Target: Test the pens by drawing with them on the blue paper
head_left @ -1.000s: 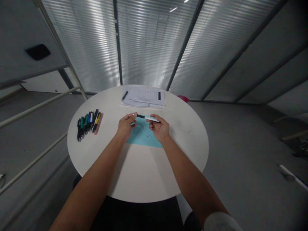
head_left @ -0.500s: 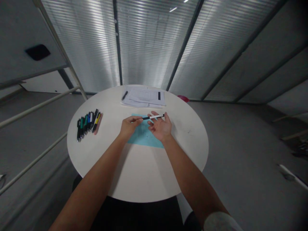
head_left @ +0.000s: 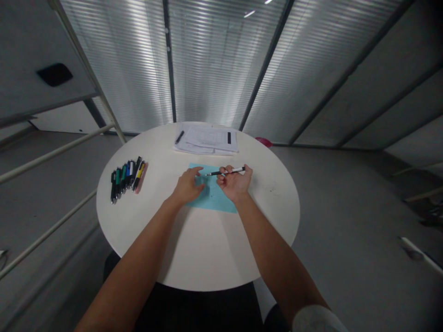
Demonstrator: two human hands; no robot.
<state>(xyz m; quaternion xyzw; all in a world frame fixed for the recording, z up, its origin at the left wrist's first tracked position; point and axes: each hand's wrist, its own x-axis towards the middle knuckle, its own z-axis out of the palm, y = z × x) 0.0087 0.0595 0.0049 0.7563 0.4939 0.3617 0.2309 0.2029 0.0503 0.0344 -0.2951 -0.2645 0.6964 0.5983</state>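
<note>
A black-and-white pen lies across the fingers of my right hand, which are curled round it, with the thumb by its right end. Its pointed tip is toward the left. My left hand is apart from the pen, its thumb and fingers spread with nothing between them. Below both hands a light blue sheet of paper lies on the round white table. The hands cover parts of the sheet's left and right sides.
Several pens in black, green, blue and yellow lie side by side at the table's left. White printed papers are stacked at the far edge, a dark pen on them. A metal rail frame stands left of the table.
My left hand has let go of the pen and moved slightly down, its fingers spreading. My right fingers have closed round the pen, which has shifted a little right.
</note>
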